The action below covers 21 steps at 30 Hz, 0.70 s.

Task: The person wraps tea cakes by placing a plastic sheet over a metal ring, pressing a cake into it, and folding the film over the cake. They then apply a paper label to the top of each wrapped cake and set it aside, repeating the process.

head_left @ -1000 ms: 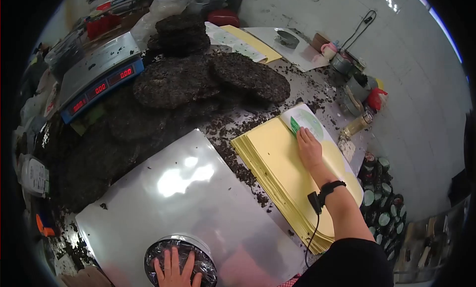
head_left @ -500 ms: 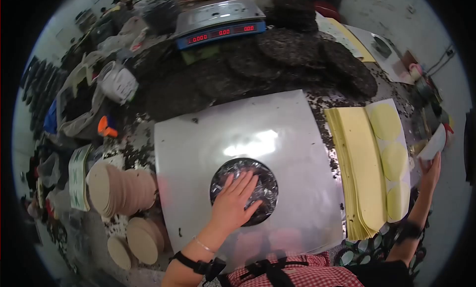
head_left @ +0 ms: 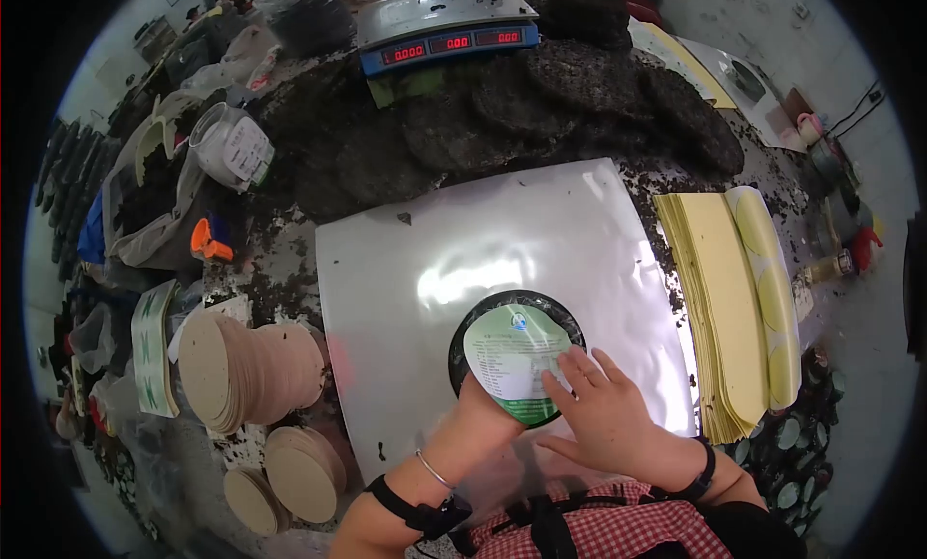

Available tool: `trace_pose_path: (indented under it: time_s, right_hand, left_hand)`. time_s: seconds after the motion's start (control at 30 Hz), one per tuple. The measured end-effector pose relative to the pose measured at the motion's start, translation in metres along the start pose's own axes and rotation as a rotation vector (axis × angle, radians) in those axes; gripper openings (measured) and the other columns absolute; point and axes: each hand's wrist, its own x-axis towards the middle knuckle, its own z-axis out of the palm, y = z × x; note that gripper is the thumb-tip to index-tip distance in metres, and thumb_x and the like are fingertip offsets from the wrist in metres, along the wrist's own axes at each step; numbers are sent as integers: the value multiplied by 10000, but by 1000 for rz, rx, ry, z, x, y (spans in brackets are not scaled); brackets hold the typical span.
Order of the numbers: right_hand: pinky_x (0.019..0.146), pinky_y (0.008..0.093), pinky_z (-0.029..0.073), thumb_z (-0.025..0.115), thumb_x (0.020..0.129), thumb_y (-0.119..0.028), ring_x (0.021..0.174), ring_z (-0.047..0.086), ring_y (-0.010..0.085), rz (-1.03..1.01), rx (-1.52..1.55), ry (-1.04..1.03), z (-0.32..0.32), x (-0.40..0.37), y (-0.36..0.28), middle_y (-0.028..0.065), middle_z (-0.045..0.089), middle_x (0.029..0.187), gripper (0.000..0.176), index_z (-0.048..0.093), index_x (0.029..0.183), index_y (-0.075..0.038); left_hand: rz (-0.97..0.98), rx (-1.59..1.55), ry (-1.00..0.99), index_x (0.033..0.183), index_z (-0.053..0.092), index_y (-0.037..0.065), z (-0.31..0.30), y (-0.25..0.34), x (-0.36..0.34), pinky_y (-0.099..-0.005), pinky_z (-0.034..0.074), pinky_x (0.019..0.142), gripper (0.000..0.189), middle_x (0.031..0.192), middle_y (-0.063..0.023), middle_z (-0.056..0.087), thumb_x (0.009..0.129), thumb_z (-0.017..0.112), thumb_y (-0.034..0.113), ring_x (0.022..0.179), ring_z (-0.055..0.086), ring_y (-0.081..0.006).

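Above shiny sheeting (head_left: 377, 269), hands (head_left: 488, 412) (head_left: 610, 412) touch a label (head_left: 512, 361), left partly beneath, right spread.

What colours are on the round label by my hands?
The label is mostly green and white; the head view shows it best.

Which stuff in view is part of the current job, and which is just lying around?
Likely part of the job:
- round label, at both hands
- round black package behind the label
- metal sheet under the package
- yellow sheets, probably label stock

Apparently idle:
- scale, showing zeros
- plastic tub
- orange object
- beige discs, use unclear
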Motion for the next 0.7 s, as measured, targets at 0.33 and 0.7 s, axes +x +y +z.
trace_pose_path:
  time_s: [0.33,0.7]
  right_hand:
    - [1235,534,181,580,949,-509,1507,259,435,-310,176,437,45,93,9,244,232,1645,700,421,1557,-202]
    - [1243,484,232,507,1031,-257,1507,289,387,-366,432,336,81,6,6,213,310,1622,531,424,1515,-57]
  left_hand:
    - [302,209,-142,1467,495,29,-86,-28,-104,-432,316,1196,614,1513,-190,488,946,632,324,1425,429,-367]
    - [99,-939,195,1513,415,30,-18,19,-9,-409,312,1203,558,1510,-196,481,1098,297,383,1404,460,-306]
